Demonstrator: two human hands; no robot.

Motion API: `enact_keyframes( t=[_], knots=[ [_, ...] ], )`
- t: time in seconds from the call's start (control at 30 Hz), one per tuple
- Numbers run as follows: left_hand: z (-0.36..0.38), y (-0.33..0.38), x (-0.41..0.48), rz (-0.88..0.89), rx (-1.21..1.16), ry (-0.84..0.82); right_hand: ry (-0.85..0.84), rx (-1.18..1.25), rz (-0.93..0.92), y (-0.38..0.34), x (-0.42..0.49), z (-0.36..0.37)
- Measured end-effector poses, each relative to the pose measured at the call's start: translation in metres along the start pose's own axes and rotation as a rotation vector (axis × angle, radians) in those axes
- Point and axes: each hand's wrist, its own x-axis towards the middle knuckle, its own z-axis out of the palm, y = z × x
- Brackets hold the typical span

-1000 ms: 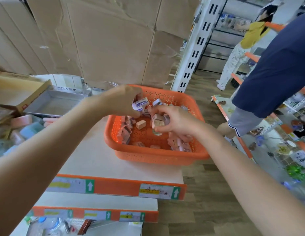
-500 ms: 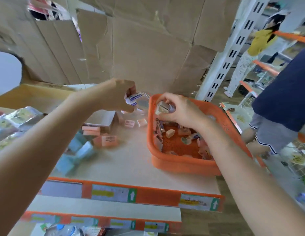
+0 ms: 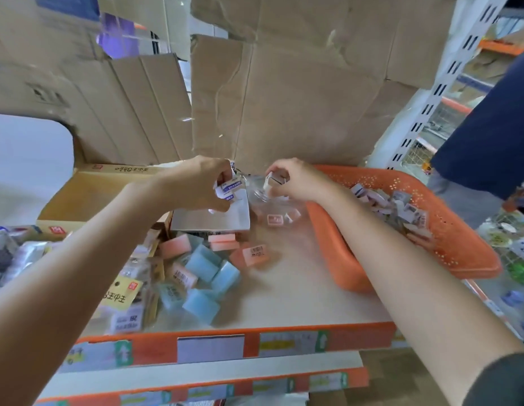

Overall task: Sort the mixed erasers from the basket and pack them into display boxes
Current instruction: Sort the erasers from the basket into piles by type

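- The left hand (image 3: 200, 183) is curled round a small bunch of white erasers (image 3: 230, 189) in blue-printed sleeves; one sleeve reads "ERASER".
- It holds them above the near edge of a grey open box (image 3: 211, 219), which sits on the shelf (image 3: 284, 294).
- The right hand (image 3: 297, 180) pinches a small eraser (image 3: 273, 180) between thumb and fingertips, with the other fingers tucked in.
- That eraser hangs over a clear tub (image 3: 256, 196) just left of the orange basket (image 3: 465, 253). The tub is blurred, so its shape is hard to make out.
- A pink eraser (image 3: 274, 219) and a couple of pale ones lie at the base of the tub; I cannot tell whether they are inside it or beside it.
- The basket stands at the right end of the shelf with the right forearm across its near-left corner. It has a heap of mixed erasers (image 3: 395, 206) in it.
- In front of the grey box lies a loose pile of blue and pink blocks (image 3: 202, 268), some with barcode stickers.
- A yellow cardboard box (image 3: 88, 197) lies open to the left of the grey box.
- Flattened cardboard (image 3: 298, 98) stands behind the shelf.
- A person in a dark blue top (image 3: 489, 127) stands at the right edge.
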Motion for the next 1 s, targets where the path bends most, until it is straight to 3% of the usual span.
enact_keyframes(
  t=[0.17, 0.4, 0.67, 1.0],
  knots=[
    [0.004, -0.009, 0.0, 0.018, 0.022, -0.015, -0.062, -0.051, 0.056, -0.007, 0.003, 0.001],
    [0.005, -0.019, -0.008, 0.069, -0.013, -0.033, 0.087, -0.099, 0.065, -0.023, -0.018, 0.002],
    [-0.003, -0.03, -0.037, 0.043, -0.031, 0.038, 0.139, 0.011, -0.024, -0.044, -0.048, 0.015],
    [-0.009, -0.049, -0.086, -0.09, -0.02, 0.103, -0.087, 0.044, -0.178, -0.078, -0.051, 0.031]
  ],
)
